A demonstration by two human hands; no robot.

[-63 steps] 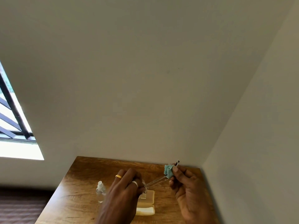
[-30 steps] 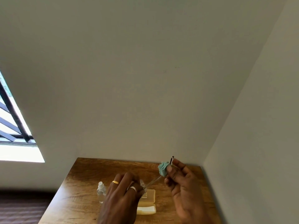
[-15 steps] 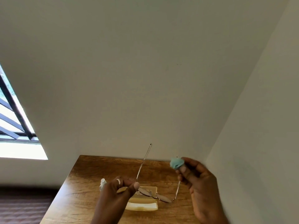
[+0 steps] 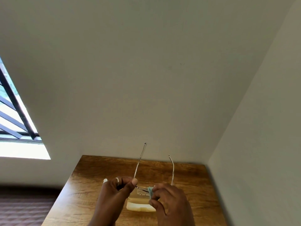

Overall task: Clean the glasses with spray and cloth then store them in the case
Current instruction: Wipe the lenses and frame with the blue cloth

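Thin wire-framed glasses (image 4: pixel 139 162) are held above the table with both arms unfolded and pointing up and away. My left hand (image 4: pixel 116 191) pinches the frame at its left hinge. My right hand (image 4: pixel 169 198) presses a small teal cloth (image 4: pixel 150 191) against the lens area, hiding the right lens. Under the hands lies the cream case (image 4: pixel 140 207), open on the wooden table (image 4: pixel 91 190). Only the white cap of the spray bottle (image 4: pixel 105 180) peeks out behind my left hand.
The table stands in a corner, with a white wall behind it and another close on the right. Its left edge drops to a dark floor. A barred window is at far left.
The glasses' arms were unfolded and now stand upright. My right hand dropped from the arm's tip to the lenses with the cloth. My left hand shifted its grip to the hinge.
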